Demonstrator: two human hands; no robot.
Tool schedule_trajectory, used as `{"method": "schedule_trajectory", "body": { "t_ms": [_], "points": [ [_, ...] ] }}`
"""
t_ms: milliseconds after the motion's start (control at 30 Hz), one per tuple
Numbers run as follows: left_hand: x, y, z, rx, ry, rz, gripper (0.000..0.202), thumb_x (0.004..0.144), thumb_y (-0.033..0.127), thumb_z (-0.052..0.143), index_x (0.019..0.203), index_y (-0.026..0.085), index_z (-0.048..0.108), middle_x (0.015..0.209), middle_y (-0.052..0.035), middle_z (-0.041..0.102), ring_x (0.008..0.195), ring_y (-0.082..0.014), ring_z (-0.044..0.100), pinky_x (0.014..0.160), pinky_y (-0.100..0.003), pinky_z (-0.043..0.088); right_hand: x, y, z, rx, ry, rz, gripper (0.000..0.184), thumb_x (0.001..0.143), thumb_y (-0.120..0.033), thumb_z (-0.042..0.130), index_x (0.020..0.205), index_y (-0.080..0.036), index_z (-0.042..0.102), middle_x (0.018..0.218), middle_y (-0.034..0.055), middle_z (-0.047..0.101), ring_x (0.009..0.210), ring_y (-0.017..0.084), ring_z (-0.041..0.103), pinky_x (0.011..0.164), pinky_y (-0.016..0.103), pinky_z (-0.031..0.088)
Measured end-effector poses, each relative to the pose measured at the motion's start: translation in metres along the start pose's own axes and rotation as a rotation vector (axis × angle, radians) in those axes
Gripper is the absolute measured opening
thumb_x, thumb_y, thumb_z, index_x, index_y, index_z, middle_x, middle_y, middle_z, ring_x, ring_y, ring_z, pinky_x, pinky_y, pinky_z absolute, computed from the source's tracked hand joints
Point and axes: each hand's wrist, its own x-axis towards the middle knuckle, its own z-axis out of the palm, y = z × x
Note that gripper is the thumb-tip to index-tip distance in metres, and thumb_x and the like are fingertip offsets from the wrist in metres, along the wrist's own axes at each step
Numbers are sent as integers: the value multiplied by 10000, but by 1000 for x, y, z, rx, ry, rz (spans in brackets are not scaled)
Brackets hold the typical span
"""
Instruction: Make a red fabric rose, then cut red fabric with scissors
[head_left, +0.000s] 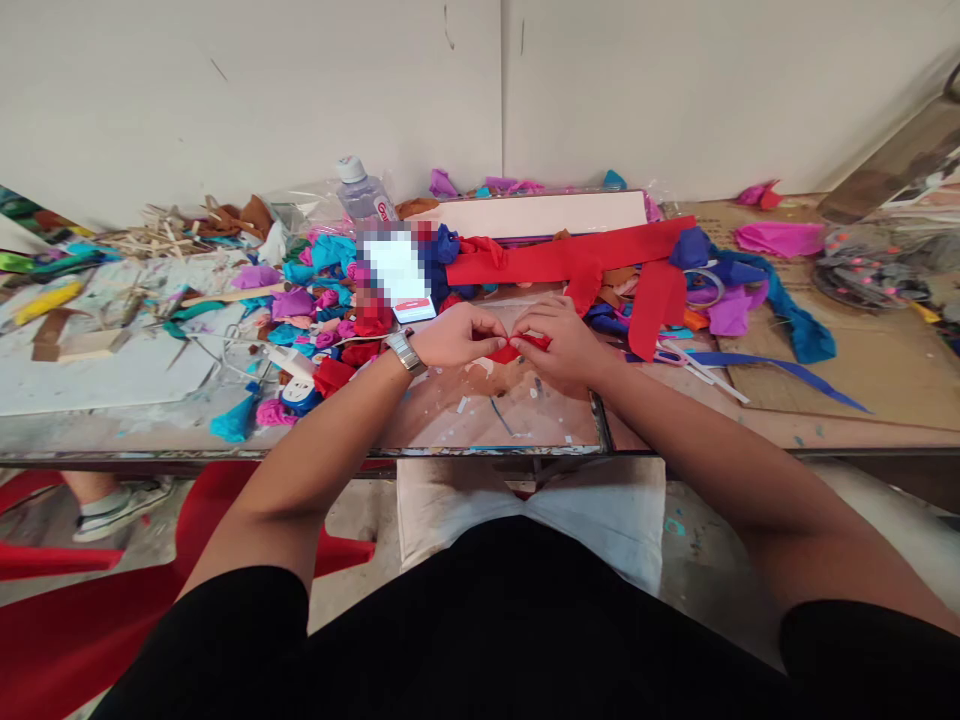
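A small piece of red crepe paper point(504, 353) is pinched between my two hands, just above the table. My left hand point(459, 335), with a watch on its wrist, closes thumb and forefinger on the left side of the paper. On the other side, my right hand point(556, 335) grips it the same way, and the fingertips of both hands nearly meet. Behind them stretches a long red crepe strip point(555, 257), with a shorter red strip point(654, 315) hanging down to the right. Pink-handled scissors point(694, 368) lie beyond my right forearm.
A lit phone point(401, 270), partly blurred, leans among crumpled crepe pieces point(319, 260). Behind it stands a plastic bottle point(365, 195). A white power strip point(294, 372) lies left, a tape roll point(705, 288) right. Red chairs point(97, 620) and another person's foot point(124, 510) are below.
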Motion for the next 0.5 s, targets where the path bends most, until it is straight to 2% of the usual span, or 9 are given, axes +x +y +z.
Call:
{"method": "schedule_trajectory", "body": {
  "t_ms": [167,367,500],
  "points": [
    [-1,-1,2,60,26,58,246,908,324,667,943,124,807,789,-23,790,645,-113,636,649,-218,470,-1,2,4,32,23,25,243,1014,-403,650,865,-231,739,916,55,815,927,262,694,953,450,395],
    [-1,0,6,300,77,141,251,935,327,641,907,163,829,739,-15,790,575,-97,606,589,-229,398,-1,0,5,67,58,73,197,961,-337,671,815,-232,753,893,49,813,903,256,693,922,438,412],
    [-1,1,8,332,87,157,268,951,344,625,911,173,828,740,-23,794,568,-101,610,588,-239,389,-1,-2,5,66,62,101,150,916,-297,683,798,-232,748,887,47,809,915,258,681,932,436,413]
  ]
}}
